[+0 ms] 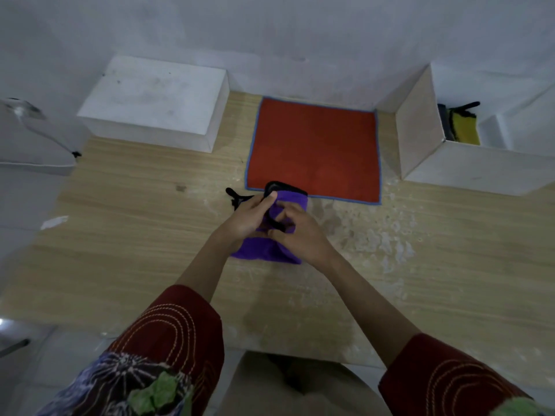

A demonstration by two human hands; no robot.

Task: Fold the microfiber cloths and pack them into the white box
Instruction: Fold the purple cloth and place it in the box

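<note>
A purple cloth [264, 252] with black edging lies bunched on the wooden table [135, 235] in the middle. My left hand [249, 217] grips its upper left part, thumb on the black edge. My right hand [300, 232] pinches the cloth just beside it, fingers curled into the fabric. An orange-red cloth [315, 148] with a blue border lies flat behind them. The open white box [468, 166] stands at the right, with a folded yellow cloth [464, 127] and a dark one inside.
A closed white box [156, 97] or lid sits at the back left against the wall. A pale object [39, 139] lies at the far left edge. The table surface is worn and flaking to the right of my hands.
</note>
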